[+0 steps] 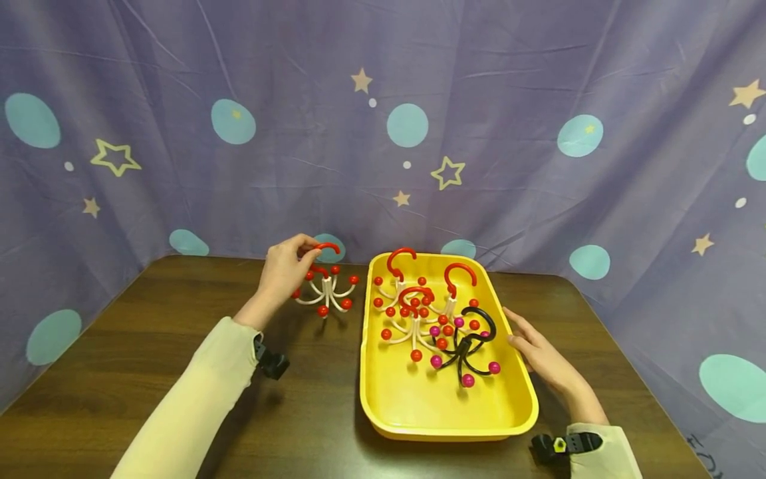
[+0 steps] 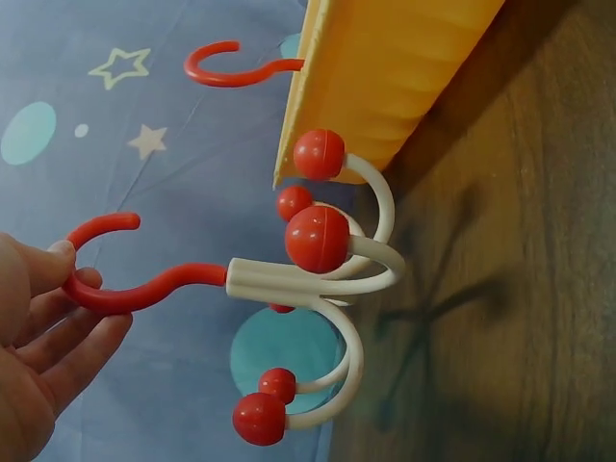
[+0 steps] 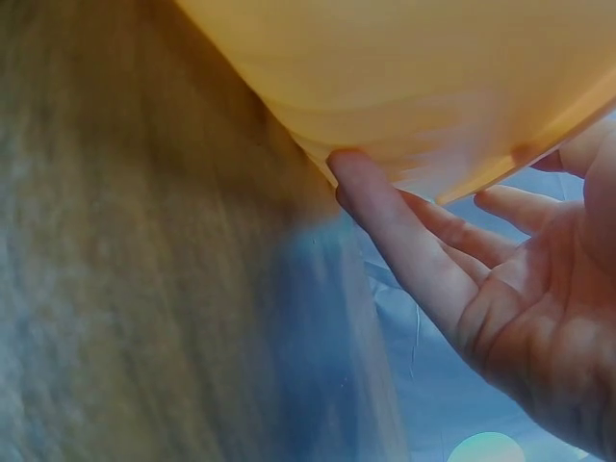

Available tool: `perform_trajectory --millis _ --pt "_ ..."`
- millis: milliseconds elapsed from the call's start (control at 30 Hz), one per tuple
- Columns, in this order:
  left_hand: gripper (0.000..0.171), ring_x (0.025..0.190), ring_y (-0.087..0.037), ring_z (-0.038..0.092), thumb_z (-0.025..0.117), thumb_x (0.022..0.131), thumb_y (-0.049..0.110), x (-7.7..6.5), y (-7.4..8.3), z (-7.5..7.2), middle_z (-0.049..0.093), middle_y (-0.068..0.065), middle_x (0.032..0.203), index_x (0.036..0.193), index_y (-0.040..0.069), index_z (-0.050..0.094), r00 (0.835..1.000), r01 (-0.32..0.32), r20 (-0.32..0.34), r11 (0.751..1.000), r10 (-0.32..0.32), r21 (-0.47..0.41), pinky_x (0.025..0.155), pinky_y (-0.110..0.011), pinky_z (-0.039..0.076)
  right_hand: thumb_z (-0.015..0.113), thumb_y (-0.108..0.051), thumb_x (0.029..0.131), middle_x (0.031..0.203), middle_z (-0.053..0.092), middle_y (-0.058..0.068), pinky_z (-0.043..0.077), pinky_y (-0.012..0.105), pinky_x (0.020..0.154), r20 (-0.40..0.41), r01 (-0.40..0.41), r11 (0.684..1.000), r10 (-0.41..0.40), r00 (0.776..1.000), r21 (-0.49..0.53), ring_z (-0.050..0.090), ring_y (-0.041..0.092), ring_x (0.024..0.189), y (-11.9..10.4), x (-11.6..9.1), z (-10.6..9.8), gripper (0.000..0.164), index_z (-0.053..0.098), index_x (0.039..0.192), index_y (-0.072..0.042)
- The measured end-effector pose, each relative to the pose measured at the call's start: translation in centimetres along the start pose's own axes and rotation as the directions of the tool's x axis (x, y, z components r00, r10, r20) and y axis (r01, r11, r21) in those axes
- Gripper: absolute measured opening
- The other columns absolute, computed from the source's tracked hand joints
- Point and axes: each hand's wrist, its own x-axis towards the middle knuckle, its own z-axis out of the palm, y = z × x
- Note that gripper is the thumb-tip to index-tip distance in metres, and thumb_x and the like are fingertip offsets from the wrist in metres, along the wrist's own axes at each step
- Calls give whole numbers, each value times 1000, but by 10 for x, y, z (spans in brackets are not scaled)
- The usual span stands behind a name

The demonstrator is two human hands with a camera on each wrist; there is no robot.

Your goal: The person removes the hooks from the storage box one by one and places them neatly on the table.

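Thumb and fingers of my left hand (image 1: 289, 265) pinch the red hook of a white multi-arm hook hanger (image 2: 260, 279) with red ball tips. It hangs upright, arms down, left of the yellow tub (image 1: 413, 416); its shadow falls on the table. My right hand (image 1: 541, 352) touches the tub's right side, fingers fairly straight along the outer wall in the right wrist view. Inside the tub stand three more white hangers with red hooks, among them a front one (image 1: 415, 326). Beside that lies a black hanger (image 1: 463, 349) with magenta ball tips.
The tub rests on a dark wooden table (image 1: 311, 412). Behind the table hangs a purple curtain (image 1: 335, 133) patterned with stars and ovals. The table's far edge runs just behind the tub.
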Motion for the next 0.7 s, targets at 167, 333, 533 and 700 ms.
perform_trajectory --millis 167,333,533,700 --pt "16 71 -21 60 64 85 20 4 -1 7 68 -8 84 96 8 67 998 51 32 999 -50 -18 63 -35 46 39 -18 98 111 45 31 54 39 63 3 7 1000 -7 1000 4 63 20 77 0 -1 0 58 9 147 -10" --pt "16 71 -21 59 65 84 20 10 -3 12 68 -7 84 95 8 67 999 48 11 999 -48 -13 65 -34 45 39 -19 98 108 45 30 54 39 62 -3 8 1000 -8 1000 3 63 21 76 -2 0 -1 58 9 147 -11" --pt "17 72 -21 60 65 84 19 11 -8 17 69 -8 85 96 7 67 997 77 8 997 -77 -19 65 -34 46 39 -19 98 111 44 32 54 39 63 1 0 1000 0 1000 6 64 21 77 0 0 -1 58 8 147 -11" --pt "16 71 -21 60 65 84 18 10 -13 21 69 -8 86 96 7 67 995 100 8 995 -100 -23 65 -34 46 38 -20 98 115 43 33 54 40 64 3 0 1000 0 1000 16 64 20 79 2 0 0 58 8 147 -12"
